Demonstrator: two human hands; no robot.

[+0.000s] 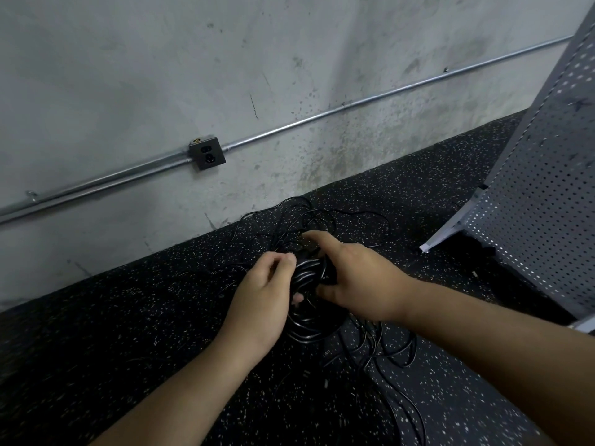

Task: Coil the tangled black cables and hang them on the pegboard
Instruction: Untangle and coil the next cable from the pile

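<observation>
Left hand [260, 294], right hand [363, 278] grip cables [306, 329]; grasp partly hidden.

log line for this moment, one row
stage: coiling | left hand: grips black cables | right hand: on bundle, grip unclear | floor: loose loops | pegboard: at right, cables not hung yet

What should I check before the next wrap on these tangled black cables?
1. Left hand grips the coiled bundle of black cables: ok.
2. Right hand has a firm hold on the bundle: cannot tell, its forefinger is straight.
3. Loose black loops on the speckled black floor are untangled: not ok.
4. Grey perforated metal pegboard is in view on the right: ok.
5. Free hook on the pegboard: cannot tell.
</observation>
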